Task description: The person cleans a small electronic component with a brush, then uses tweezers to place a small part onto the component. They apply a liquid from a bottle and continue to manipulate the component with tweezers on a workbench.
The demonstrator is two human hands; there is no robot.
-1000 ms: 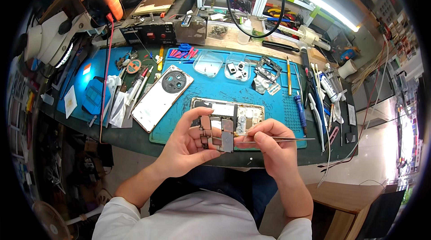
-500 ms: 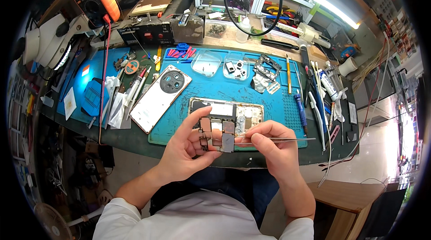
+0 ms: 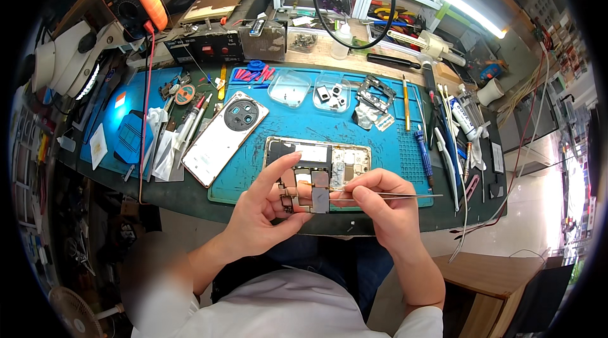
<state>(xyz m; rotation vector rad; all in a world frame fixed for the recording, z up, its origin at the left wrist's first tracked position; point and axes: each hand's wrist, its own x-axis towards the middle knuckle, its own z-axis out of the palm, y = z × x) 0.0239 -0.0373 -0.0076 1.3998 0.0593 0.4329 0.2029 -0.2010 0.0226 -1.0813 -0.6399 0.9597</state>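
Metal tweezers point(image 3: 421, 196) in right fingers point(image 3: 383, 178); left fingers point(image 3: 268, 173) grip circuit board point(image 3: 320, 199).

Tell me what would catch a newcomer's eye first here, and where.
Probably the left hand holding a circuit board at the centre, with the right hand pinching a thin metal tool beside it. Then the pale phone back with its big round camera ring, lying across the left edge of the blue mat. At the upper left, an orange multimeter stands out.

Bright strip light point(image 3: 456, 5), lower-left blur, right-edge glare probably daylight.
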